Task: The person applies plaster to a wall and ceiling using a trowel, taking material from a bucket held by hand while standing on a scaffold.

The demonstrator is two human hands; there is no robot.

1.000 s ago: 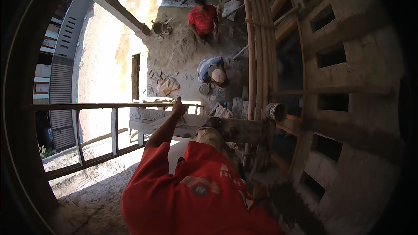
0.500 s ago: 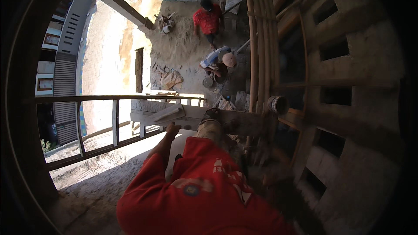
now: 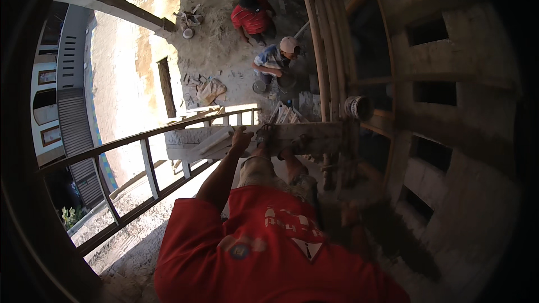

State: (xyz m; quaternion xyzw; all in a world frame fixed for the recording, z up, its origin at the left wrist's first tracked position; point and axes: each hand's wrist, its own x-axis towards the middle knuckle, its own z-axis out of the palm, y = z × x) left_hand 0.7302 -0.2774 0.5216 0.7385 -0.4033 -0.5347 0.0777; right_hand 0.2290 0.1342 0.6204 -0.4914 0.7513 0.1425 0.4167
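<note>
My left hand (image 3: pixel 241 139) is held out over a long plank (image 3: pixel 320 132), on which my feet stand. Its fingers look curled, and whatever they may hold is too small to make out. Beside it, a pale flat length of board (image 3: pixel 210 143) lies slantwise on the plank. Low on the right, my right hand (image 3: pixel 351 213) is in shadow and smeared, close to the rough wall (image 3: pixel 418 191). I cannot make out its fingers. A dark patch (image 3: pixel 401 235) spreads over the wall surface next to that forearm.
A ladder-like frame (image 3: pixel 147 163) runs along the left. Bamboo poles (image 3: pixel 321 39) rise ahead, beside a round bucket (image 3: pixel 358 108). Far below, a person in red (image 3: pixel 252 19) bends near a crouching person in a cap (image 3: pixel 273 59). The wall has several rectangular openings (image 3: pixel 435 92).
My view has shifted, and my left hand has moved forward and right over the plank. My right forearm now shows dimly by the wall. The two people below have changed posture.
</note>
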